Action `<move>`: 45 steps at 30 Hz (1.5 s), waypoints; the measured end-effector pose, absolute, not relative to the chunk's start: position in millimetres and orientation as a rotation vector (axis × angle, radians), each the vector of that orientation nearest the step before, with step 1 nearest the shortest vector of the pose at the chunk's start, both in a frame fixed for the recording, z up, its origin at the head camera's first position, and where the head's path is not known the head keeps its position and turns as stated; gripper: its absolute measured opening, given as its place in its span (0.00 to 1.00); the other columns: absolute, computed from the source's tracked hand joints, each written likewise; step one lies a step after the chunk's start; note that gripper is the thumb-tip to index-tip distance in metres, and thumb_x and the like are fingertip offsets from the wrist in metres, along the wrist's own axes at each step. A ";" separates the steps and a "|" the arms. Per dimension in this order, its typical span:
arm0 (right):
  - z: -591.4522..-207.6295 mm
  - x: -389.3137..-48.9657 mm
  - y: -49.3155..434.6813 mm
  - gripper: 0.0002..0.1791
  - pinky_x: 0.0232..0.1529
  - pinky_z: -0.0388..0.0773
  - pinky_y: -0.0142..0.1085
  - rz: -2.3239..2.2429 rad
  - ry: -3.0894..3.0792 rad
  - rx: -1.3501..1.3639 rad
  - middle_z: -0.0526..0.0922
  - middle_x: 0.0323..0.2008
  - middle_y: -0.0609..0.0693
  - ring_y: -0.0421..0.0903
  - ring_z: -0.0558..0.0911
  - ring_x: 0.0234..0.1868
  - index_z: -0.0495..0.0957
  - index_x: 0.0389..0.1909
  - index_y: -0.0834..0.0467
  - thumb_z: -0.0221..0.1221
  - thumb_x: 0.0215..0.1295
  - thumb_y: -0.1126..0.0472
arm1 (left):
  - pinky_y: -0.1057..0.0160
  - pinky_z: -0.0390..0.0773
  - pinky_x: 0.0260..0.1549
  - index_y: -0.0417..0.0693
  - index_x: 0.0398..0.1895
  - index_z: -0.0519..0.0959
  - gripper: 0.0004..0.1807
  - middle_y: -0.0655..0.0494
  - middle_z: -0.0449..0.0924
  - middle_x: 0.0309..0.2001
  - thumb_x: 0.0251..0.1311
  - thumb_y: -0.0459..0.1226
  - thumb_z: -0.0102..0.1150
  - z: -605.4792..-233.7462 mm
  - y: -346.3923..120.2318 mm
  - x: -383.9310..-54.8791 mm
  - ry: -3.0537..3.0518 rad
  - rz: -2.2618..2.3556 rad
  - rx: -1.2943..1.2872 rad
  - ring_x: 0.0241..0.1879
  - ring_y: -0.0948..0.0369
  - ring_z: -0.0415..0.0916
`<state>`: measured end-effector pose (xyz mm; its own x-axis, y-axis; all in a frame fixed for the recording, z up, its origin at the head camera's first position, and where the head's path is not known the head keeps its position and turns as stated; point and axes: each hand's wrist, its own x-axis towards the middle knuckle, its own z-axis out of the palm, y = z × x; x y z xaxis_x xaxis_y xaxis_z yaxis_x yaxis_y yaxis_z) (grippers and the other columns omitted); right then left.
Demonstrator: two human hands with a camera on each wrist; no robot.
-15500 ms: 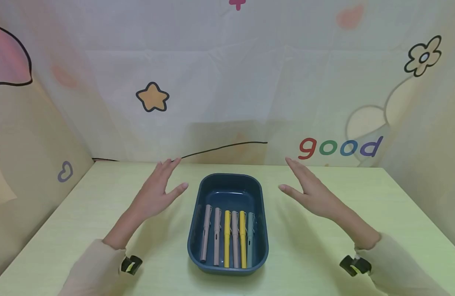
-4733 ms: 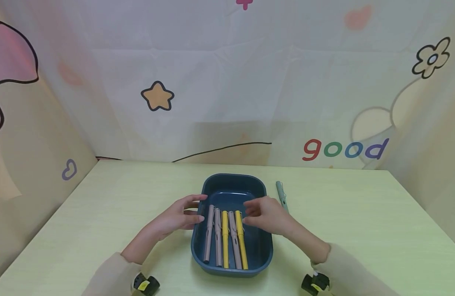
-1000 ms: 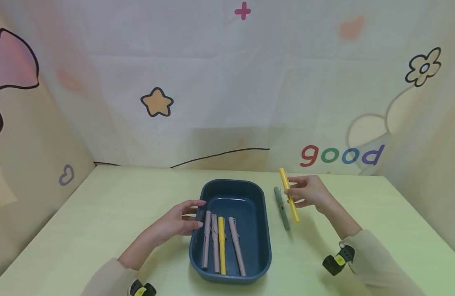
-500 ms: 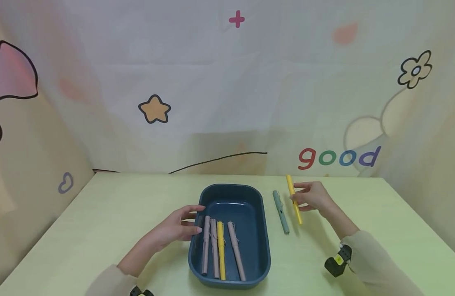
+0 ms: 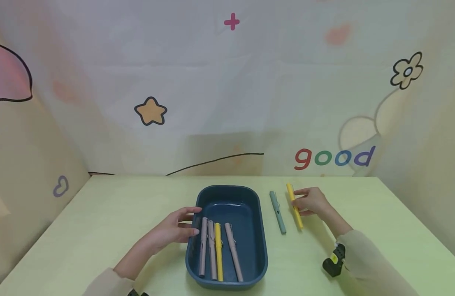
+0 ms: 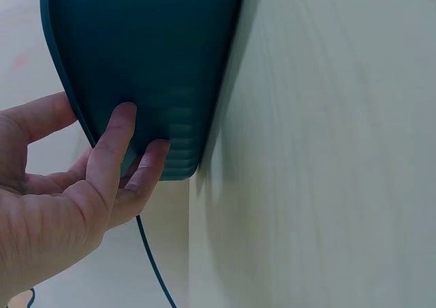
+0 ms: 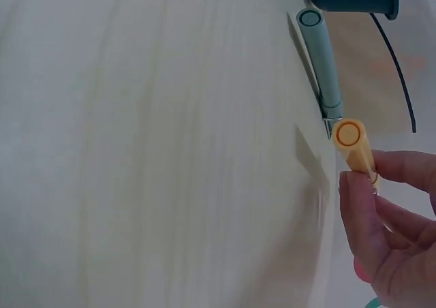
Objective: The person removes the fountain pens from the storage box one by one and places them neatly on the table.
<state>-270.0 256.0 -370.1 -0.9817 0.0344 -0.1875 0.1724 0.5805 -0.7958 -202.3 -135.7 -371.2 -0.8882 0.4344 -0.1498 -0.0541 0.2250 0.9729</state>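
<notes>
While yellow pen (image 5: 298, 216) is pinched in right hand (image 5: 313, 200) | left hand (image 5: 172, 228), spread, touches tray (image 5: 249, 242)

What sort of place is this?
It looks like a little tabletop nook indoors, maybe for play or crafts. There's a pale table, a backdrop with a cartoon star and flower, and a blue tray with pens inside.

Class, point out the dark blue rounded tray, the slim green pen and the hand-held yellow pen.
Dark blue rounded tray (image 5: 249, 242): head view, bare floor.
Slim green pen (image 5: 277, 212): head view, body.
Hand-held yellow pen (image 7: 359, 156): right wrist view, barrel.
</notes>
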 end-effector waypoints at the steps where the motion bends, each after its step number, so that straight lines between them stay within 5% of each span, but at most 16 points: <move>1: -370.7 -271.3 256.3 0.26 0.27 0.81 0.36 -1.346 2.662 0.172 0.80 0.32 0.57 0.40 0.77 0.23 0.68 0.54 0.72 0.61 0.54 0.66 | 0.52 0.77 0.44 0.40 0.65 0.58 0.33 0.34 0.60 0.60 0.56 0.32 0.59 -371.4 -135.5 -202.6 2.112 1.706 0.355 0.52 0.48 0.71; 12: -374.2 -280.5 243.1 0.25 0.26 0.80 0.34 -1.245 2.667 0.231 0.77 0.36 0.59 0.42 0.76 0.22 0.71 0.52 0.69 0.62 0.53 0.65 | 0.52 0.78 0.42 0.40 0.64 0.59 0.33 0.34 0.62 0.59 0.55 0.31 0.60 -368.8 -137.8 -202.8 2.140 1.710 0.327 0.50 0.49 0.73; 45: -380.2 -281.2 242.9 0.24 0.23 0.80 0.33 -1.183 2.662 0.199 0.77 0.27 0.54 0.41 0.77 0.18 0.74 0.49 0.71 0.64 0.50 0.65 | 0.52 0.78 0.41 0.40 0.64 0.60 0.33 0.35 0.62 0.59 0.54 0.30 0.59 -371.6 -136.8 -204.4 2.116 1.707 0.312 0.50 0.49 0.73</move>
